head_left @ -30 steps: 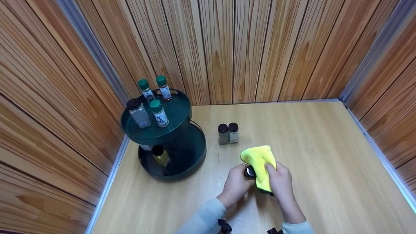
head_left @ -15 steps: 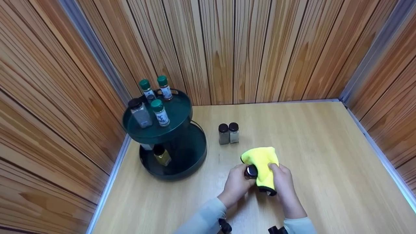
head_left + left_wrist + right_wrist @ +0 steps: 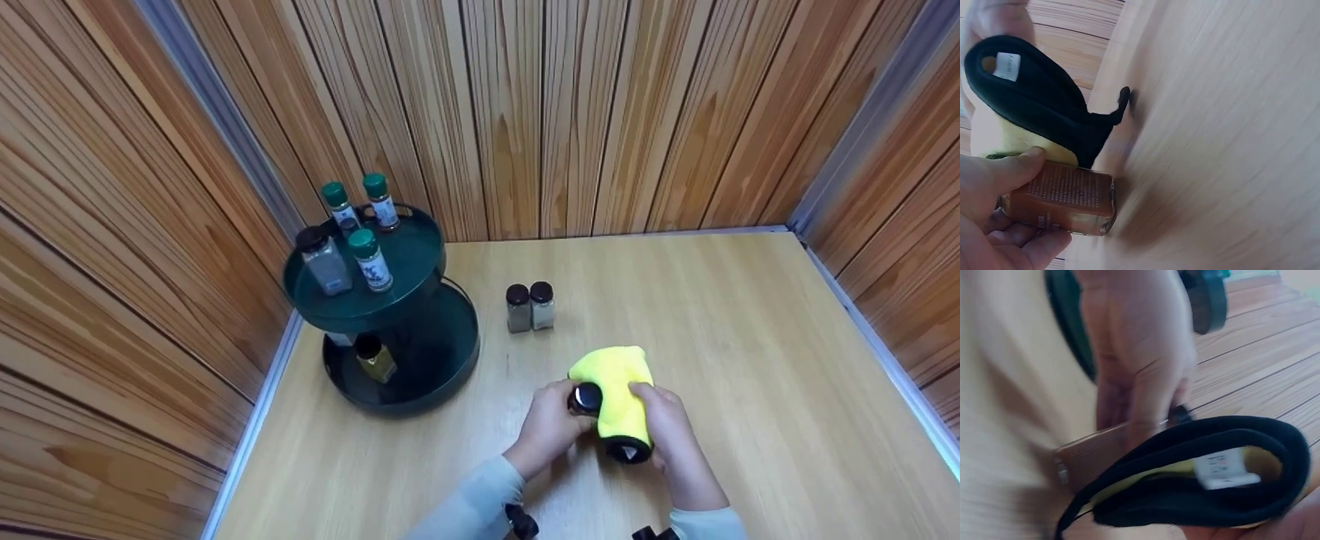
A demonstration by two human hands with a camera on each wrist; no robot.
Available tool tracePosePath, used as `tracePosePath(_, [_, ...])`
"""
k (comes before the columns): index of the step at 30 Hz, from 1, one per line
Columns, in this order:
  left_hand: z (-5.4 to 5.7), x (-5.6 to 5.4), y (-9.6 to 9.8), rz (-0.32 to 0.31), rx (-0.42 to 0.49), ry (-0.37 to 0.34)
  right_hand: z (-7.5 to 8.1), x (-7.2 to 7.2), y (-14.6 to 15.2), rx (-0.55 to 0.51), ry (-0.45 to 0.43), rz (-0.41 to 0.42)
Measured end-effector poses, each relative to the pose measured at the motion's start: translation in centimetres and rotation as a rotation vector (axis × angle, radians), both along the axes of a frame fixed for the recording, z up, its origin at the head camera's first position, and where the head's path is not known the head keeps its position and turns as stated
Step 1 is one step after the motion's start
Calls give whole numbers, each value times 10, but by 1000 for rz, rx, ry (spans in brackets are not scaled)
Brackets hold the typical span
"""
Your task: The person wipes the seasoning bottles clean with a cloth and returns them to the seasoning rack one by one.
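Note:
My left hand grips a square spice jar with a black cap and reddish-brown contents. Small printed text covers the side of the jar in the left wrist view. My right hand holds a folded yellow cloth with a dark edge, thumb on top. The cloth lies against the jar's side, and its black border with a white tag curls open toward the right wrist camera. Both hands are above the wooden table; part of the jar is hidden by the cloth and fingers.
Left of the hands stands a dark green two-tier round rack. On its upper tier are several jars, among them a green-capped one; a yellow-filled jar is below. Two black-capped jars stand side by side behind the hands.
Both hands have shifted slightly right and toward the body. The cloth has turned, so its dark rolled edge now faces the head camera more. The left hand keeps hold of the jar.

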State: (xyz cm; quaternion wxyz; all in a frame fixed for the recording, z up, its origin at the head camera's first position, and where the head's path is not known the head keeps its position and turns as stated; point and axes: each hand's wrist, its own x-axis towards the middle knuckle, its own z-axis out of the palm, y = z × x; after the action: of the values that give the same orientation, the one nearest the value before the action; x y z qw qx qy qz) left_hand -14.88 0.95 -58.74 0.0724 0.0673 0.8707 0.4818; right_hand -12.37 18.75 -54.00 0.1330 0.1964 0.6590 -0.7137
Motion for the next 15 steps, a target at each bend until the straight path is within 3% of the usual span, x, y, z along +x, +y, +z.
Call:
tracePosePath(4, [1, 1, 0, -2, -8, 3, -11, -5, -1, -6, -27, -15])
tracePosePath(9, [0, 1, 1, 2, -10, 41, -20, -14, -5, 1, -1, -26])
tracePosePath(15, [3, -1, 3, 30, 25, -1, -25, -18, -10, 56, -7, 0])
